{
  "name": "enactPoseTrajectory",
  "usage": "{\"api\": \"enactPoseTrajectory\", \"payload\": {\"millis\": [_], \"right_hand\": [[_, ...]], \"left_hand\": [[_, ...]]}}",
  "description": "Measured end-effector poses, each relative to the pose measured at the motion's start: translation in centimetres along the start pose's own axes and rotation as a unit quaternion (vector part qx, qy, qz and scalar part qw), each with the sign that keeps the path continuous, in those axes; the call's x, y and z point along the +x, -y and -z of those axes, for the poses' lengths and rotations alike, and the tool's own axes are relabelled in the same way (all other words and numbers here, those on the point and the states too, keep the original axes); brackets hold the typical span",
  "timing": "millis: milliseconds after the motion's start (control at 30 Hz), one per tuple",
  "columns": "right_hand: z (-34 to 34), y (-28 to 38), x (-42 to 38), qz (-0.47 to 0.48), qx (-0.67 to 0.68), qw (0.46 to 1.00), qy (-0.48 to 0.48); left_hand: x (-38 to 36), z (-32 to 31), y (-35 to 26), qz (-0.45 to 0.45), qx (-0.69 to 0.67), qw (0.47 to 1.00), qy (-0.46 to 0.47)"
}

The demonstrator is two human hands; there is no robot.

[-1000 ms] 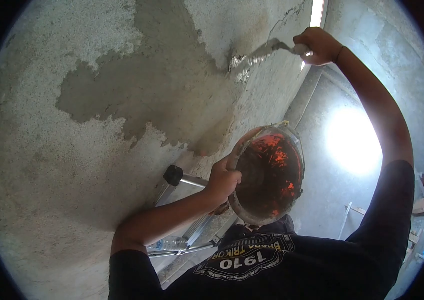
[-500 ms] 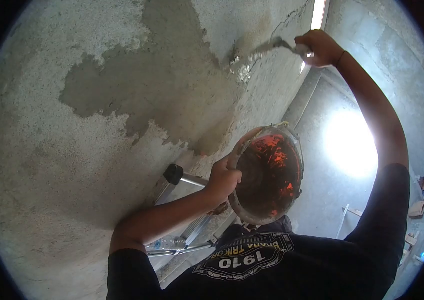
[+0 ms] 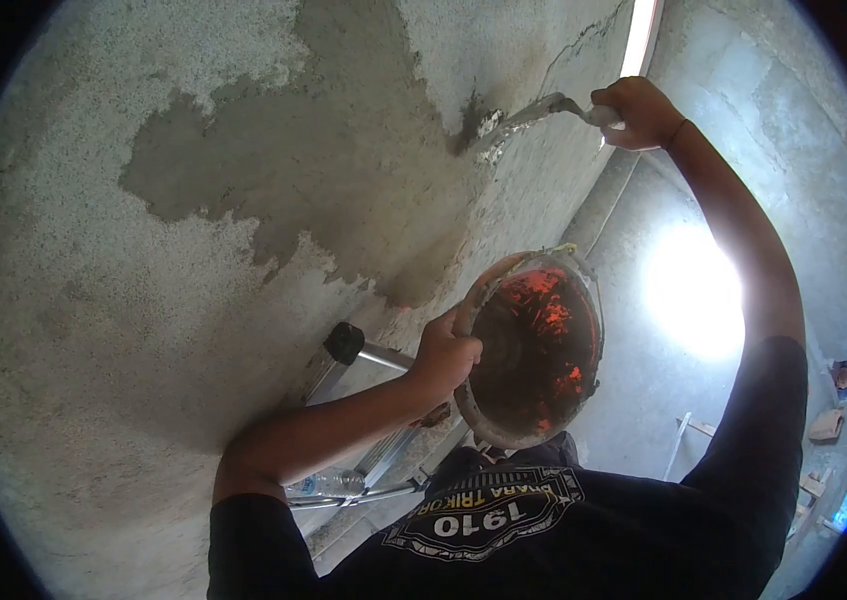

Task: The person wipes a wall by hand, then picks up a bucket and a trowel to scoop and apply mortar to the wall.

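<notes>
The right hand (image 3: 638, 113) is wrapped around the handle of the trowel (image 3: 536, 113), whose blade lies along the wall (image 3: 54, 250) at a rough, pale-flecked spot beside the edge of the dark patch (image 3: 314, 170). For a sound pass, the blade is best set at a shallow angle, with pressure applied evenly along its length and each stroke lapped into the adjoining dark patch. Where the face turns at this spot, lighter pressure should limit break-out of the edge. The crack (image 3: 582, 42) above runs close to the blade, so hard prying there could loosen material. The left hand (image 3: 444, 355) is clamped on the rim of the bucket (image 3: 484, 425), thumb over the lip; the bucket is below the trowel, in front of the chest, and its mouth is tilted toward the camera. A level hold close beneath the blade would probably catch droppings best. Grey residue coats the bucket's inner wall, with orange showing through in patches; the depth of any material at the bottom cannot be determined. A clear plastic bottle (image 3: 332, 484) lies beside the ladder (image 3: 386, 357); whether it contains liquid cannot be determined.
</notes>
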State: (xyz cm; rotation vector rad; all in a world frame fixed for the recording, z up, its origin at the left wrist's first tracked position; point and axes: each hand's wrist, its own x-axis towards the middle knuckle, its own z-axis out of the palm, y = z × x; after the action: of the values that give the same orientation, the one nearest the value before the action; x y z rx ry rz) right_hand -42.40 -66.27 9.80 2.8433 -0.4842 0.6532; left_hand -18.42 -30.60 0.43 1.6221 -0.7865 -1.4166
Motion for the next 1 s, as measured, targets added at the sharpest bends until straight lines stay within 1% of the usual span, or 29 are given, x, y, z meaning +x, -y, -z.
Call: {"api": "enactPoseTrajectory", "payload": {"millis": [33,100,133,200,267,333,367,400,500,533,600,633,667,733,800,867,933,1000], "right_hand": [[0.2,-0.2,0.1,-0.001,-0.001,1.0,-0.001],[0.8,-0.5,0.2,-0.145,0.017,0.984,0.099],[0.3,-1.1,-0.2,-0.145,0.016,0.984,0.1],[-0.7,-1.9,-0.9,-0.157,0.08,0.984,-0.018],[-1.0,-1.2,-1.4,-0.14,0.079,0.987,-0.021],[-1.1,0.0,-1.5,-0.116,0.068,0.99,0.05],[-1.2,0.6,-1.5,-0.102,0.065,0.991,0.058],[-1.7,0.6,-1.4,-0.103,0.063,0.991,0.056],[-2.8,0.5,-1.6,-0.095,0.085,0.992,-0.005],[-3.0,0.6,-1.7,-0.098,0.084,0.992,-0.005],[-3.5,0.9,-1.8,-0.194,0.161,0.959,-0.129],[-3.6,0.3,-1.8,-0.224,0.218,0.944,-0.105],[-3.6,0.2,-2.2,-0.227,0.218,0.944,-0.103],[-3.2,0.3,-2.6,-0.172,0.159,0.971,-0.043],[-4.3,0.3,-3.3,-0.104,0.079,0.991,-0.013],[-5.4,0.5,-3.9,-0.055,0.076,0.996,-0.009],[-6.0,1.1,-4.2,-0.047,0.05,0.998,-0.005],[-6.8,0.9,-4.1,-0.06,0.075,0.995,-0.031]], "left_hand": [[-0.1,0.0,-0.1,0.004,0.005,1.0,-0.003],[-0.2,0.0,-0.2,0.01,0.011,1.0,-0.005],[-0.2,0.0,-0.2,0.005,0.011,1.0,-0.006],[-0.3,0.0,-0.1,0.002,0.009,1.0,-0.008],[-0.2,0.0,-0.1,0.001,-0.001,1.0,-0.003],[0.2,0.1,0.7,-0.013,-0.011,1.0,-0.001],[0.4,0.1,1.1,-0.026,-0.02,0.999,0.001],[0.3,0.1,1.0,-0.028,-0.019,0.999,0.002],[0.1,0.0,0.5,-0.025,-0.011,1.0,-0.002],[0.0,-0.1,0.4,-0.022,-0.009,1.0,-0.006],[-0.1,-0.1,0.1,-0.016,-0.008,1.0,-0.009],[-0.2,-0.2,-0.1,-0.011,-0.017,1.0,-0.006],[-0.2,-0.1,-0.1,-0.006,-0.026,1.0,-0.003],[-0.2,-0.1,0.0,0.002,-0.017,1.0,-0.003],[-0.1,0.1,0.0,0.008,-0.009,1.0,-0.004],[0.0,0.2,0.3,0.018,-0.005,1.0,0.001],[-0.3,0.2,0.2,0.017,-0.006,1.0,-0.001],[-0.1,0.0,-0.1,0.01,-0.006,1.0,0.001]]}}
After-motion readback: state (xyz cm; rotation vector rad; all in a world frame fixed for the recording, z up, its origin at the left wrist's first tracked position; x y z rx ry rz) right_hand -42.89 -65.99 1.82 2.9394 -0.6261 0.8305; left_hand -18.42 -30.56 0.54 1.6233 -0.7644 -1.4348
